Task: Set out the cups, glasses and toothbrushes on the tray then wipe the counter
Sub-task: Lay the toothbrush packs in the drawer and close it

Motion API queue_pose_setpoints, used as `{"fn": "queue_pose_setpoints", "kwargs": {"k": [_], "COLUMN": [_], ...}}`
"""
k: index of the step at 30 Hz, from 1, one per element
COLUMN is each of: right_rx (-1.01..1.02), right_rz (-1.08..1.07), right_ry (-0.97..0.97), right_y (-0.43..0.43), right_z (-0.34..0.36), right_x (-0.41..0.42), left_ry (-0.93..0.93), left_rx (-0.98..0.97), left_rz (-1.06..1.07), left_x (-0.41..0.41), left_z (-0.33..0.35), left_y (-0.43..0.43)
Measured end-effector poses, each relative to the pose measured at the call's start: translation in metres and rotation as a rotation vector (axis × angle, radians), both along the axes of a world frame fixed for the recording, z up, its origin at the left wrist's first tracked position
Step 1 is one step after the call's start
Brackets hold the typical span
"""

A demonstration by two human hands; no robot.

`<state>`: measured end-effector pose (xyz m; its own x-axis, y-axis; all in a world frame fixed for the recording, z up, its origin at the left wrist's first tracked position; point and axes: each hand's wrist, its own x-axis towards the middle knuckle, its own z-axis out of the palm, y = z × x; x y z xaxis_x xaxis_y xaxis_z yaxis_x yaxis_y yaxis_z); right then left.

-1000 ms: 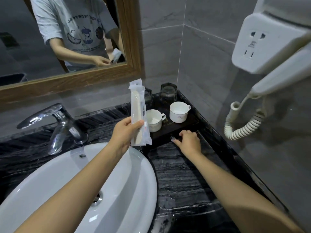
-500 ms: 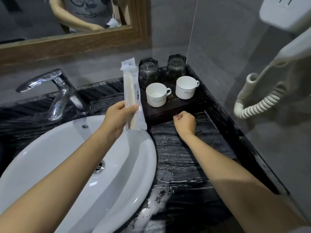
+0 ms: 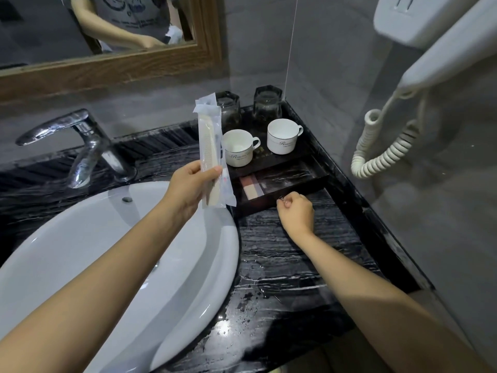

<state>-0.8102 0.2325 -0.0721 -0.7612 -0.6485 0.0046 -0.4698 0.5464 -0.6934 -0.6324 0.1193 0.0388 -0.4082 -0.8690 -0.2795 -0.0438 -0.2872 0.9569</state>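
My left hand [image 3: 189,188] holds clear plastic packets [image 3: 211,154] upright, the front one showing a cream comb, a toothbrush packet behind it. A dark tray [image 3: 294,157] in the counter's back right corner carries two white cups [image 3: 238,148] [image 3: 282,135] in front and two upturned dark glasses [image 3: 230,109] [image 3: 267,105] behind. My right hand [image 3: 295,212] pinches the small knob of the tray's drawer [image 3: 279,184], which stands pulled out. Small flat packets [image 3: 251,187] lie inside the drawer.
A white basin [image 3: 113,251] fills the left, with a chrome tap [image 3: 80,141] behind it. The black marble counter [image 3: 290,265] is wet. A wall hair dryer with coiled cord [image 3: 382,149] hangs at the right. A wood-framed mirror [image 3: 107,65] is above.
My right hand has pulled the tray's drawer out towards me, showing the packets inside. My left hand still holds the packets up. The view has tilted down.
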Motion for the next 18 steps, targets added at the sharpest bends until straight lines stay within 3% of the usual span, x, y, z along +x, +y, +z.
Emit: {"fn": "queue_pose_setpoints", "kwargs": {"k": [18], "right_rx": [0.069], "right_rz": [0.110], "right_ry": [0.114], "right_y": [0.075], "right_z": [0.001], "right_x": [0.008], "left_ry": [-0.118], "left_rx": [0.035], "left_rz": [-0.145], "left_x": [-0.015], "left_z": [-0.017], "left_y": [0.050]}}
